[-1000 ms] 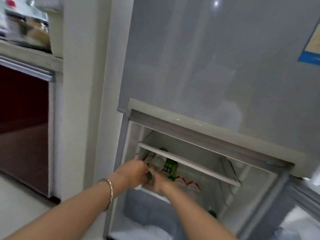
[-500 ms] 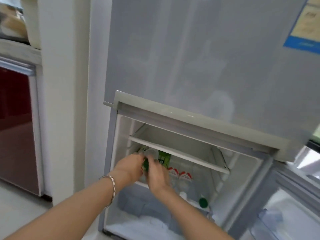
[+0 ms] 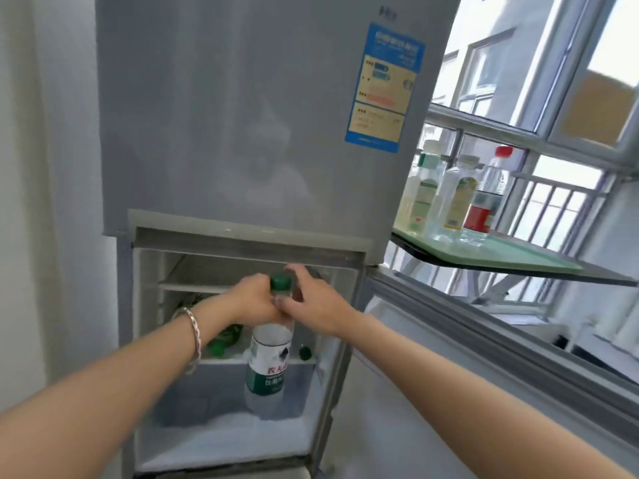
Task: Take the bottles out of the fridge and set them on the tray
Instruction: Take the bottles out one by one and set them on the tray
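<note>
A clear water bottle (image 3: 268,371) with a green cap and green label hangs upright in front of the open lower fridge compartment (image 3: 148,305). My left hand (image 3: 256,300) grips its neck just under the cap. My right hand (image 3: 313,302) touches the neck from the right, fingers partly spread. Inside, on the shelf, more green-capped bottles (image 3: 224,337) lie behind my left wrist; another green cap (image 3: 305,353) shows at the right. A pale green tray (image 3: 501,254) sits on a ledge to the right, bearing three bottles (image 3: 456,198).
The grey upper fridge door (image 3: 242,115) is closed and carries a blue sticker. The lower door (image 3: 484,340) stands open to the right, under the tray ledge. A window with bars fills the right side. A white wall runs along the left.
Both hands have drawn a green-capped bottle out of the fridge shelf and turned it upright. The view has swung right, bringing the tray and window in.
</note>
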### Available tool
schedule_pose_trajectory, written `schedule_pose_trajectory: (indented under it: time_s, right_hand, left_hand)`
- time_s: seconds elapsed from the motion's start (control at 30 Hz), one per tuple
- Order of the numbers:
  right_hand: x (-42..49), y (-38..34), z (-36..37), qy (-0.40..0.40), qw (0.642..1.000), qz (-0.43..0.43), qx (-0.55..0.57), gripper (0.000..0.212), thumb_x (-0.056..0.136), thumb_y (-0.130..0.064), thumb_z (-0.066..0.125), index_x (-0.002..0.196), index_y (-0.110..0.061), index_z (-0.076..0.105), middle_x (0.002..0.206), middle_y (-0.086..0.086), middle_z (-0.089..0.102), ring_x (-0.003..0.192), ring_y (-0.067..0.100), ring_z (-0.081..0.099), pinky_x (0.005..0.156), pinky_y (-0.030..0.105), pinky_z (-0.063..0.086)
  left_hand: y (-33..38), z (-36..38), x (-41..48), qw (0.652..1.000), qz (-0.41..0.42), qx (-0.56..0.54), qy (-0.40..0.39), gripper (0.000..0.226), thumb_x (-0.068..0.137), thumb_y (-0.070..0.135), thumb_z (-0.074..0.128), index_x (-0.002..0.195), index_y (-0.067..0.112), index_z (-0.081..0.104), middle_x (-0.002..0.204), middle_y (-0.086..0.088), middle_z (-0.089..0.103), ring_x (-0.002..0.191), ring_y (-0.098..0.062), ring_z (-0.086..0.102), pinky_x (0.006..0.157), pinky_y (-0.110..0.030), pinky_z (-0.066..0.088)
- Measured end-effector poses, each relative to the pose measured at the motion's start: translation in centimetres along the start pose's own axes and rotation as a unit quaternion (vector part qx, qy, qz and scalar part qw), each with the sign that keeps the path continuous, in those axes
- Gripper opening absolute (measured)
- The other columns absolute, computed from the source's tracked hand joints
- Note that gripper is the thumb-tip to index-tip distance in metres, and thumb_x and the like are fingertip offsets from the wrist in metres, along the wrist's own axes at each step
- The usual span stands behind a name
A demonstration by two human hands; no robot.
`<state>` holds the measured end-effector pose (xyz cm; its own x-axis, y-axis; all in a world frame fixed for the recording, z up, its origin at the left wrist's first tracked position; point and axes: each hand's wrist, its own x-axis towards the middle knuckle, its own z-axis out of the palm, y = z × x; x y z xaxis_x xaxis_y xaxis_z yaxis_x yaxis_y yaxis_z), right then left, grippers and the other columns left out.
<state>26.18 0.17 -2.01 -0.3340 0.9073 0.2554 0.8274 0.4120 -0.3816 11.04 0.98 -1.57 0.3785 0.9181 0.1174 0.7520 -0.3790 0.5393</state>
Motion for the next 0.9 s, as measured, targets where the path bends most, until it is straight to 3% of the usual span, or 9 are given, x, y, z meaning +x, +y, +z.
schedule_pose_trajectory:
  time_s: [0.13, 0.27, 0.37, 0.5, 0.6, 0.7, 0.77, 0.83, 0.9]
  right_hand:
    - [-3.5, 1.6, -5.6, 0.003, 0.993, 0.091, 0.081, 0.064, 0.081, -0.033, 0.06, 0.139, -0.016, 0.04, 0.117, 0.007, 0.062, 0.102, 0.023, 0.06, 0.08, 0.029, 0.047]
    - [-5.6, 2.1, -8.2, -0.044, 0.968, 0.106, 0.222, 0.062, 0.081, -0.006, 0.067, 0.137, -0.013, 0.04, 0.113, 0.0, 0.061, 0.094, 0.008, 0.058, 0.069, 0.013, 0.047]
    - [-6.5, 3.0, -11.6, 0.064, 0.952, 0.094, 0.283, 0.055, 0.077, -0.003, 0.075, 0.126, -0.01, 0.052, 0.111, 0.002, 0.069, 0.096, 0.011, 0.066, 0.087, 0.028, 0.054]
    - [-7.0, 4.3, -17.9, 0.159, 0.948, 0.082, 0.264, 0.055, 0.079, -0.01, 0.076, 0.123, -0.015, 0.045, 0.1, 0.0, 0.067, 0.086, 0.007, 0.066, 0.07, 0.017, 0.051]
    - [-6.4, 6.9, -21.6, 0.252, 0.927, 0.097, 0.261, 0.062, 0.078, -0.022, 0.078, 0.125, -0.01, 0.039, 0.109, 0.01, 0.066, 0.092, 0.016, 0.066, 0.073, 0.023, 0.05]
    - [-5.3, 9.7, -23.0, 0.313, 0.908, 0.121, 0.25, 0.061, 0.079, -0.023, 0.077, 0.125, -0.007, 0.04, 0.112, 0.012, 0.064, 0.098, 0.021, 0.065, 0.08, 0.028, 0.053]
    - [-4.3, 12.2, -23.1, 0.32, 0.907, 0.137, 0.238, 0.056, 0.079, -0.021, 0.077, 0.121, -0.009, 0.042, 0.114, 0.013, 0.063, 0.103, 0.026, 0.064, 0.087, 0.035, 0.055]
    - [-3.3, 14.5, -22.5, 0.308, 0.911, 0.158, 0.224, 0.05, 0.08, -0.02, 0.076, 0.117, -0.009, 0.045, 0.112, 0.011, 0.064, 0.103, 0.026, 0.064, 0.089, 0.036, 0.054]
    - [-2.7, 16.2, -21.9, 0.309, 0.908, 0.172, 0.225, 0.044, 0.082, -0.026, 0.074, 0.113, -0.01, 0.048, 0.112, 0.011, 0.066, 0.099, 0.024, 0.065, 0.089, 0.036, 0.053]
  left_hand:
    - [6.9, -3.0, -0.3, 0.997, 0.049, -0.016, 0.053, 0.041, 0.066, 0.045, 0.079, 0.098, 0.023, 0.066, 0.098, 0.004, 0.07, 0.091, -0.018, 0.066, 0.082, -0.037, 0.056]
    - [13.0, -6.2, 0.3, 0.987, 0.094, -0.04, 0.126, 0.055, 0.069, 0.047, 0.079, 0.113, 0.021, 0.058, 0.107, 0.001, 0.065, 0.097, -0.019, 0.062, 0.087, -0.036, 0.052]
    - [17.3, -7.4, 1.1, 0.972, 0.159, -0.059, 0.161, 0.066, 0.071, 0.052, 0.076, 0.125, 0.02, 0.056, 0.114, 0.004, 0.064, 0.099, -0.016, 0.062, 0.09, -0.034, 0.052]
    - [21.2, -7.5, 2.6, 0.937, 0.232, -0.192, 0.178, 0.073, 0.079, 0.05, 0.071, 0.14, 0.02, 0.043, 0.129, 0.002, 0.057, 0.111, -0.016, 0.058, 0.088, -0.031, 0.049]
    - [22.8, -5.4, 5.2, 0.919, 0.219, -0.269, 0.19, 0.057, 0.092, 0.039, 0.058, 0.139, 0.015, 0.037, 0.138, -0.004, 0.049, 0.118, -0.017, 0.051, 0.097, -0.035, 0.046]
    - [23.5, -2.7, 7.0, 0.929, 0.202, -0.271, 0.15, 0.039, 0.101, 0.029, 0.042, 0.133, 0.007, 0.048, 0.123, -0.009, 0.058, 0.092, -0.012, 0.055, 0.086, -0.031, 0.049]
    - [24.2, -0.7, 8.7, 0.937, 0.195, -0.277, 0.086, 0.042, 0.104, 0.031, 0.033, 0.129, 0.004, 0.053, 0.111, -0.009, 0.061, 0.085, -0.015, 0.054, 0.085, -0.033, 0.047]
    - [24.5, 1.0, 10.3, 0.946, 0.181, -0.268, 0.036, 0.049, 0.105, 0.037, 0.026, 0.131, 0.005, 0.053, 0.113, -0.01, 0.06, 0.097, -0.021, 0.054, 0.085, -0.032, 0.043]
    - [24.8, 2.4, 11.7, 0.951, 0.167, -0.261, 0.019, 0.053, 0.104, 0.04, 0.023, 0.136, 0.006, 0.05, 0.129, -0.011, 0.057, 0.117, -0.023, 0.051, 0.096, -0.032, 0.039]
